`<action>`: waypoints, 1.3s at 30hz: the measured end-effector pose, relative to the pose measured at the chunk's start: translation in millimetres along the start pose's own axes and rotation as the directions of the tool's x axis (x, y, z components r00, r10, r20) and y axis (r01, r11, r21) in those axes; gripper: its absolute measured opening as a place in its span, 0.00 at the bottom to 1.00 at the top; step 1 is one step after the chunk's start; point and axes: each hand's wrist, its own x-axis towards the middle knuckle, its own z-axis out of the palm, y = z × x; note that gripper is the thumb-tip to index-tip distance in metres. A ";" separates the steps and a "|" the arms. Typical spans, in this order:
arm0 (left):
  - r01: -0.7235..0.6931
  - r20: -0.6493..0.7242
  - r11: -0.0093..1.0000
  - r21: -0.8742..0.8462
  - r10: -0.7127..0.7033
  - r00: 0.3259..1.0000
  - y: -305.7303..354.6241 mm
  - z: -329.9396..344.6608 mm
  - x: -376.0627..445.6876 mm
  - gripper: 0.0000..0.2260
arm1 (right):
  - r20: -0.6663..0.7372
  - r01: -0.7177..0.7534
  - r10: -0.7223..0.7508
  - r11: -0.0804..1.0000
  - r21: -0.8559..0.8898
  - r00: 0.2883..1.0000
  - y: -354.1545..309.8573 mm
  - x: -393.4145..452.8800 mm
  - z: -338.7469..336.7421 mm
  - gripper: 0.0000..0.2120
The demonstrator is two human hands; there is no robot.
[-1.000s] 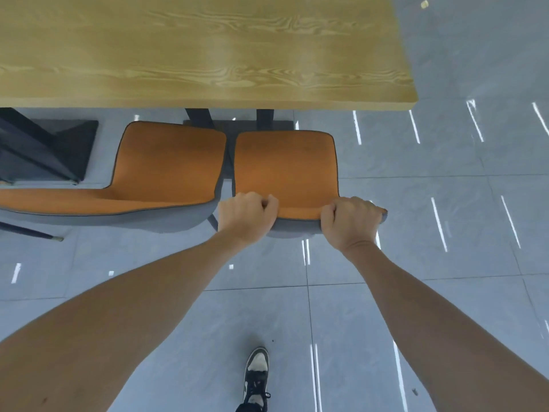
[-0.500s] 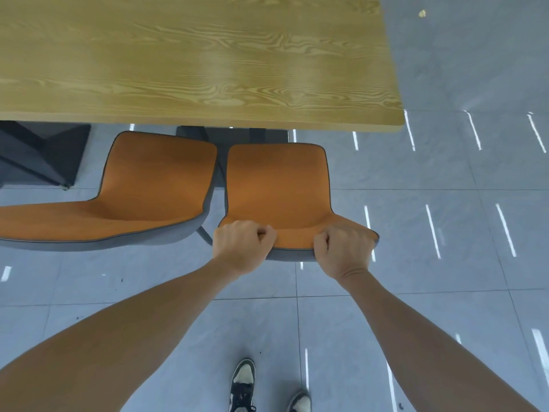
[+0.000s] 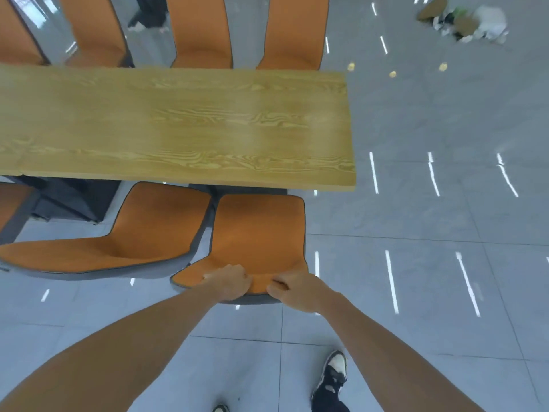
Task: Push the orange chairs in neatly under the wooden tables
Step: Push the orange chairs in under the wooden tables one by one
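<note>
An orange chair (image 3: 258,233) with a grey shell stands at the near right corner of the wooden table (image 3: 178,126), its seat front just under the table edge. My left hand (image 3: 230,282) and my right hand (image 3: 297,289) both grip the top rim of its backrest, close together. A second orange chair (image 3: 139,233) stands directly to its left, turned at an angle, its seat mostly outside the table.
Several more orange chairs (image 3: 294,34) line the far side of the table. Part of another chair (image 3: 12,206) shows at the left edge. Black table legs (image 3: 71,203) stand underneath. Litter (image 3: 466,22) lies on the grey tiled floor at far right. My shoe (image 3: 332,379) is below.
My view has risen and pulled back, so the far chairs now show. My hands have slid closer together on the backrest rim, and my feet have stepped to the right.
</note>
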 end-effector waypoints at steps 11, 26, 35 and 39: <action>-0.230 -0.088 0.972 -0.037 0.227 0.970 275.9 -111.5 63.3 0.14 | 0.127 -0.294 0.402 0.819 -0.492 0.907 185.1 -51.5 -266.7 0.25; -0.148 -0.244 0.981 0.127 0.176 0.954 507.1 -364.3 348.9 0.28 | -0.122 -0.379 0.362 0.828 -0.412 0.924 326.7 103.6 -669.9 0.30; -0.111 -0.443 0.986 0.128 0.157 0.883 607.2 -543.7 493.1 0.27 | -0.275 -0.229 0.105 0.853 -0.470 0.956 389.9 248.8 -874.3 0.32; -0.021 -0.465 1.000 0.023 0.029 0.885 638.2 -612.3 563.8 0.28 | -0.290 -0.167 0.008 0.833 -0.528 0.957 406.3 333.9 -961.9 0.32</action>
